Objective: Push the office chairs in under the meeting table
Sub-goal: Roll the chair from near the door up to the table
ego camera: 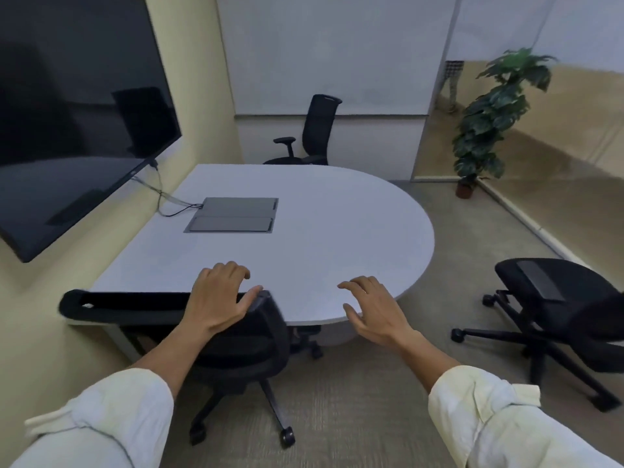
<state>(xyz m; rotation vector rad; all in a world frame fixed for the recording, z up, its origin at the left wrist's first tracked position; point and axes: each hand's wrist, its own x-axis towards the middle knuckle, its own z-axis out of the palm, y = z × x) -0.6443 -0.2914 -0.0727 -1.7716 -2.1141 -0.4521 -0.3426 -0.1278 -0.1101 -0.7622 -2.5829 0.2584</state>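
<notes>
A white meeting table [337, 231] with a rounded right end fills the middle. Right in front of me a black office chair [246, 346] stands with its backrest top against the table's near edge. My left hand [219, 298] grips the top of that backrest. My right hand [374, 309] hovers open above the table's near edge, holding nothing. A second black chair [557, 309] stands out on the floor at the right, away from the table. A third black chair [317, 130] stands at the far side, its seat at the table's far edge.
A large dark screen [77, 123] hangs on the left wall, with cables running to a grey cable box [233, 215] set in the tabletop. A potted plant [489, 123] stands in the far right corner by a glass wall. Carpeted floor lies between me and the right chair.
</notes>
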